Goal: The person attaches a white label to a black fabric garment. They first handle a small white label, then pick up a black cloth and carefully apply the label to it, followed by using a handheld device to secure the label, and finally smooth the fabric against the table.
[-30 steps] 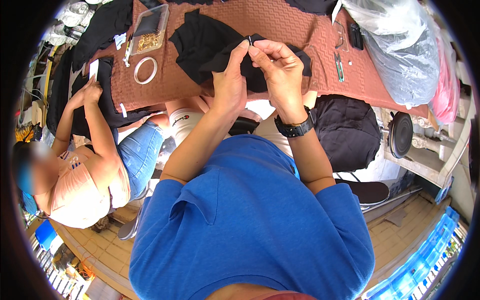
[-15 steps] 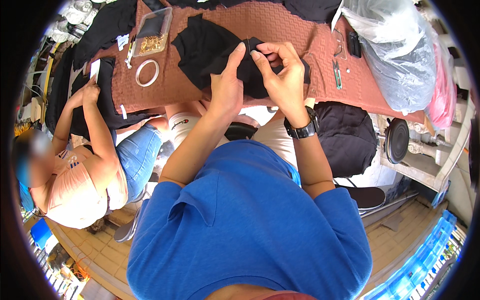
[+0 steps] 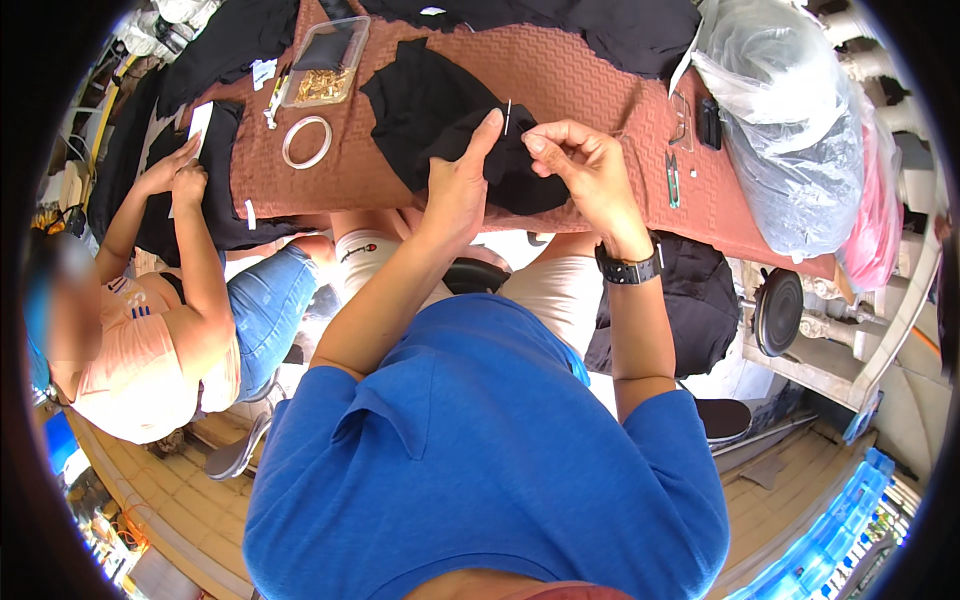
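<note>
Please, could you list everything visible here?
Tablecloth: 1, brown, upper middle
Cloth: 1, black, on tablecloth
Pin: 1, silvery, at cloth
Box: 1, clear, upper left
Pieces: many, golden, in box
Ring: 1, white, near box
Snips: 1, green, right of cloth
Glasses: 1, colour unclear, beyond snips
Object: 1, black, beside glasses
Bags: 2, clear and pink, far right
Other cloths: several, black, around tablecloth
Co-worker: 1, peach top, left
Shirt: 1, blue, lower middle
Watch: 1, black, right wrist
Left hand: 1, bare, holding cloth
Right hand: 1, bare, right of pin
</note>
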A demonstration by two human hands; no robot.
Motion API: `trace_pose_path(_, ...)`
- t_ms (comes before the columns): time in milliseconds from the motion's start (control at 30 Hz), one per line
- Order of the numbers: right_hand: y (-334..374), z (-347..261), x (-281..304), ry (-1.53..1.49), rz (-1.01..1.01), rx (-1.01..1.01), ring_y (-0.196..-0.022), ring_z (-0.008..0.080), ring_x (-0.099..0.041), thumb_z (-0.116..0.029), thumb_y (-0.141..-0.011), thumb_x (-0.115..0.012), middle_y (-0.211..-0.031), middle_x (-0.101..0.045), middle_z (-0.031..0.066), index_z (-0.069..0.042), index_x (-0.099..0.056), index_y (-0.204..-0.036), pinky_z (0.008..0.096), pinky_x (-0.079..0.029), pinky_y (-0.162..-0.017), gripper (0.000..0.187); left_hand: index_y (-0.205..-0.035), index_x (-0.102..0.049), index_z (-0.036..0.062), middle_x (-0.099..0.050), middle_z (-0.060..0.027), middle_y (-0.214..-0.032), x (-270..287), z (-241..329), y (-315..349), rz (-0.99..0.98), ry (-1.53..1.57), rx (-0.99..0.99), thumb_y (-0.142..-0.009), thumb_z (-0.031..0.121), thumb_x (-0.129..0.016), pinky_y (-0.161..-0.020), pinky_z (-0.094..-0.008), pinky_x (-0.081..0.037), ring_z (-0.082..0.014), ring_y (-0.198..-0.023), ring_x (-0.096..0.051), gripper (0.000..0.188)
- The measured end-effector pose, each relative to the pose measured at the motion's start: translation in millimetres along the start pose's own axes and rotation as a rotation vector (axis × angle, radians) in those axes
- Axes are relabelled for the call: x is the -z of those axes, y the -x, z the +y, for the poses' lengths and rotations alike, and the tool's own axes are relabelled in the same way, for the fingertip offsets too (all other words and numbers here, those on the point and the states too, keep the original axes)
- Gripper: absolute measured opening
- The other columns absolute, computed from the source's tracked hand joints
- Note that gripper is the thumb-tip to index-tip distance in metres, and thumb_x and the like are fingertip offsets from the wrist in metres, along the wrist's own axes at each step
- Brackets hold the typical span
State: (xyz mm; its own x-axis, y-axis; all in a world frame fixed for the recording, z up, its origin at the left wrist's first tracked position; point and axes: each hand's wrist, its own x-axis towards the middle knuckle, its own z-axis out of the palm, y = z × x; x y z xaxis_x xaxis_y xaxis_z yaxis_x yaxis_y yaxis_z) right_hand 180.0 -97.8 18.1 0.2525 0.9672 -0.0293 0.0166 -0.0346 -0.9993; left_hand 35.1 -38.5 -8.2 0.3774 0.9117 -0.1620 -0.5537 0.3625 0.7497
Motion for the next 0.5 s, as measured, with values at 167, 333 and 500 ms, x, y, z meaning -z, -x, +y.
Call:
trace_pose_path(167, -8, -15, 4, 0.405, 0.074, 0.380, -0.071, 0.0174, -0.062, -0.004, -0.092, -0.069, -0.084, -0.064, 0.0074, 0.000, -0.069, -0.095, 0.0325, -0.049, -0.066, 0.005, -0.102, -0.073, -0.0014, -0.071, -0.0023, -0.095, 0, 2, 1, -0.067, -0.027, -0.051, -0.095, 0.013, -0.072, -0.076, -0.0247, -0.051, -0.0077, -0.085, -0.063, 0.016)
trace_pose_path(333, -25, -40, -1, 0.637, -0.036, 0.717, -0.078, 0.0339, -0.058, 0.007, -0.087, -0.062, -0.086, -0.054, 0.0140, 0.000, -0.066, -0.093, 0.0384, -0.048, -0.070, 0.009, -0.099, -0.073, -0.0027, -0.070, -0.0014, -0.093, -2, 4, 6, -0.092, -0.156, -0.092, -0.095, 0.014, -0.072, -0.076, -0.0240, -0.049, -0.0072, -0.084, -0.061, 0.017)
trace_pose_path(500, -41, -33, 3, 0.744, -0.056, 0.766, -0.083, 0.0372, -0.058, 0.006, -0.086, -0.062, -0.086, -0.052, 0.0152, 0.001, -0.063, -0.093, 0.0420, -0.048, -0.073, 0.008, -0.099, -0.074, -0.0021, -0.069, 0.0001, -0.091, 2, 5, 6, -0.066, -0.238, -0.093, -0.093, 0.017, -0.075, -0.072, -0.0243, -0.049, -0.0072, -0.081, -0.060, 0.020)
